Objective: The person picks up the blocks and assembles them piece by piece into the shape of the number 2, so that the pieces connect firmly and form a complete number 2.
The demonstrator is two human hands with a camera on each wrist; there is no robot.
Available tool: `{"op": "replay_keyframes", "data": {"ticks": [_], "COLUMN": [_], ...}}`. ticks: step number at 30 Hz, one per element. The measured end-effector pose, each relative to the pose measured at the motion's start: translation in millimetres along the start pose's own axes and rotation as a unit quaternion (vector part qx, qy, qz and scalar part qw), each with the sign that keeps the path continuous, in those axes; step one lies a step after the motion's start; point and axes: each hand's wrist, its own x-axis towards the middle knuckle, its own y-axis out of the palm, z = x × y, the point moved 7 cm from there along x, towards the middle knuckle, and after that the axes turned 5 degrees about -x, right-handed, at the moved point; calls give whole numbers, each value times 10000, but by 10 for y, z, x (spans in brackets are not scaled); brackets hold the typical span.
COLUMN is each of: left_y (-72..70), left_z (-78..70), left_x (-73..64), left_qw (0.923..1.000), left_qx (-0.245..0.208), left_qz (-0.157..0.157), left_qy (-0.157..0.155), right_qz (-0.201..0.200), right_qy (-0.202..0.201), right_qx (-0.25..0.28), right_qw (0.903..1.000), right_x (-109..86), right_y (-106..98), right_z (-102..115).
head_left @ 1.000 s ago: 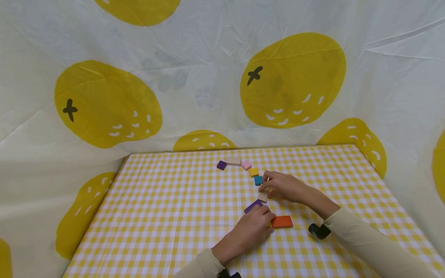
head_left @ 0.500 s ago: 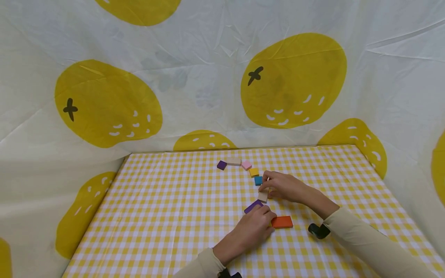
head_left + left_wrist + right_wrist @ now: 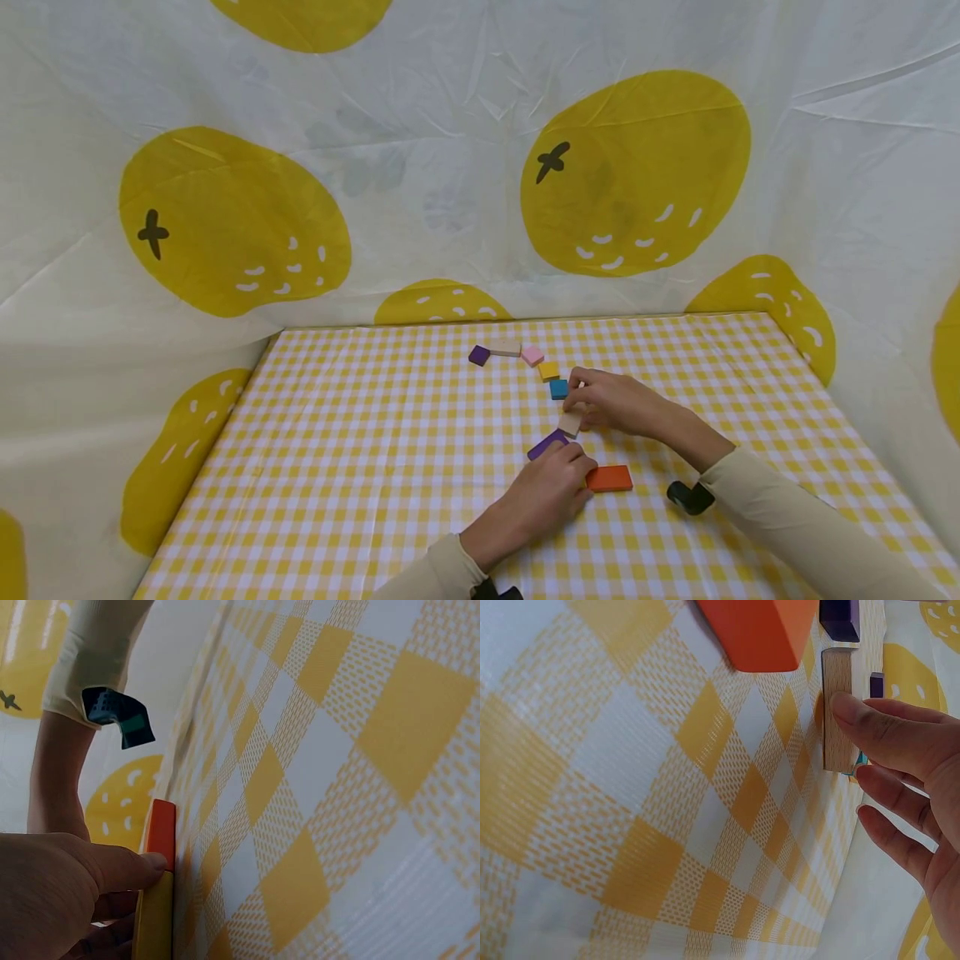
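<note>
My left hand [image 3: 546, 487] has thumb and fingers around a yellow block [image 3: 154, 919], mostly hidden in the head view. The thumb tip lies right where this block meets an orange block [image 3: 610, 478]. Just beyond the left hand, a purple block [image 3: 542, 447] lies at a slant, partly covered by the fingers. My right hand [image 3: 618, 406] pinches a plain wooden block [image 3: 838, 727] between thumb and forefinger, its other fingers spread loosely. That block's near end [image 3: 571, 427] sits close to the purple block, and a blue block [image 3: 558, 389] lies just past the fingertips.
Farther back, the curved row runs on with a yellow square block [image 3: 548, 372], a pink block [image 3: 532, 356], a long plain wooden block [image 3: 506, 347] and a dark purple block [image 3: 479, 356]. A checked cloth [image 3: 337, 467] covers the table; a fruit-print curtain [image 3: 435, 192] stands behind.
The plain wooden block and the right fingertips have shifted very slightly to the right. The left hand and the other blocks stay as they were.
</note>
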Motion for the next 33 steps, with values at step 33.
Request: {"op": "replay_keyframes", "data": {"ticks": [33], "left_y": [1], "left_z": [2], "left_x": [8], "left_qw": [9999], "left_qx": [-9], "left_qz": [118], "left_qy": [30], "right_qz": [228], "right_qy": [-35], "right_qx": [225], "right_qw": [9995], "right_x": [-10], "right_y": [24], "right_z": [44]}}
